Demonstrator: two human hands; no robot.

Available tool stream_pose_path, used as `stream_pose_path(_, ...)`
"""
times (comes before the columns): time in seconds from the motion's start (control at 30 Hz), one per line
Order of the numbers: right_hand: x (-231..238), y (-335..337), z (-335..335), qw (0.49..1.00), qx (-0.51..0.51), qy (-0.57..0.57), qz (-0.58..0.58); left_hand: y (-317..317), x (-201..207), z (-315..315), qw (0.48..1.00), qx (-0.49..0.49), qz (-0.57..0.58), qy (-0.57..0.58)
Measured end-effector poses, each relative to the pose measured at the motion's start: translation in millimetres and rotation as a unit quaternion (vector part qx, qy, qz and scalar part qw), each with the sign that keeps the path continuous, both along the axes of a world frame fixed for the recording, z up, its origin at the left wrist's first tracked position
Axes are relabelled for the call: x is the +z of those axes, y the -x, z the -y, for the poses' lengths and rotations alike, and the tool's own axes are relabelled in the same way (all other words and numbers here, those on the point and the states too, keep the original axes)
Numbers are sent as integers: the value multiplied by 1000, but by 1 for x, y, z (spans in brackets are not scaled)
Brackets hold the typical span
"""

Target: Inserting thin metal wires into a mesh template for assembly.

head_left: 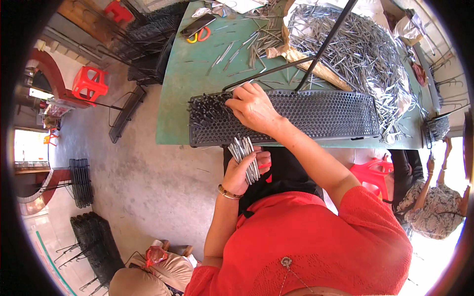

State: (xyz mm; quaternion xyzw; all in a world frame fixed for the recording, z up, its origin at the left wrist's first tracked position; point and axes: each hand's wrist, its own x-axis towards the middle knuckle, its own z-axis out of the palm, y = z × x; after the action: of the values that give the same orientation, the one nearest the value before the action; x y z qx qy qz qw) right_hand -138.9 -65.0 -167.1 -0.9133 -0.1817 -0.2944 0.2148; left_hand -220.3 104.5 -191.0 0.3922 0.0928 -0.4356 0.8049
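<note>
My left hand [240, 172] is closed around a bundle of thin silvery metal rods [245, 157], held just below the table's near edge. Above it, my right hand [253, 107] reaches over a long black perforated rack [321, 116] with its thumb and fingers pinched together. Whatever sits between those fingertips is too small or hidden to make out. At the rack's left end, many dark-tipped rods [210, 109] stand upright in the holes, close beside my right fingers. Farther right, the rack's holes show bare. A black bar handle [323, 49] rises from its far side.
A large heap of loose rods [353, 49] lies on paper at the back right of the green table [180, 93]. Scissors [200, 34] and a phone [198, 24] lie far left. Stacked black racks [153, 49] and a red stool [90, 84] stand leftward. Another person [434, 207] is at right.
</note>
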Motion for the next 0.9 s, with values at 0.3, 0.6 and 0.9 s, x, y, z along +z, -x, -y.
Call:
stream_pose_path(0.3,14,-14,-6,974,-10,222,-54,2,1,-6,1000,12,14,-10)
stream_pose_path(0.6,15,-33,-2,970,22,218,-102,6,-6,-10,1000,7,2,3)
stream_pose_path(0.9,14,-31,-7,980,25,135,-141,9,-11,-14,1000,20,-8,23)
